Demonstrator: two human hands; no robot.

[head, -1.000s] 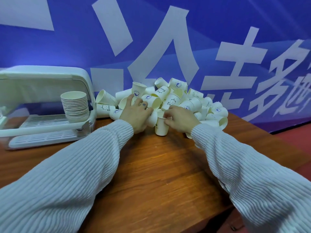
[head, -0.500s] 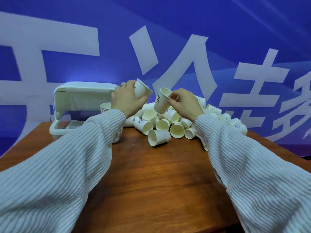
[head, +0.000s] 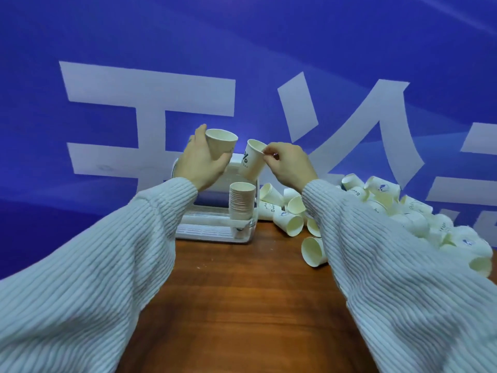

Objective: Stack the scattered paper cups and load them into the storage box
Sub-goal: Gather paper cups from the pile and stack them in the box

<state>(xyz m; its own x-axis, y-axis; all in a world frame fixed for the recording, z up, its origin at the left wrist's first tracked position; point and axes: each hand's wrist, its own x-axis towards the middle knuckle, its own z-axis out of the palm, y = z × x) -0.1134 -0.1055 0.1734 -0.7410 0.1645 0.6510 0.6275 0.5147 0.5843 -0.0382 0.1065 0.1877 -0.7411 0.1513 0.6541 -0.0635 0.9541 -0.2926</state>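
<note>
Your left hand (head: 200,160) is raised above the storage box (head: 215,227), its fingers wrapped round a plain paper cup (head: 221,143). That cup stands close to upright, mouth up and leaning a little to the right, so its long axis runs nearly vertical; no print shows on the side turned to you. Your right hand (head: 289,164) pinches the rim of a second cup (head: 251,161) between thumb and fingertips. This one tilts, mouth up and to the right, base down and to the left, hanging just over the stack of nested cups (head: 242,204). Dark print on its side reads as a "%" sign with small letters "DAY" beneath; the rest is turned away.

The stack stands upright, mouths up, at the right end of the white storage box, which sits on the wooden table (head: 242,305) with its lid raised behind. To the right of the box lies the heap of loose cups (head: 390,211), mostly on their sides with mouths facing many ways. One stray cup (head: 313,250) lies apart, nearer to you, mouth toward the left. Some cups carry a small blue logo and lettering; "Bec" can be made out on one, the rest too small to read. Behind everything hangs a blue banner (head: 242,49) with large white Chinese characters, cut off by the frame.
</note>
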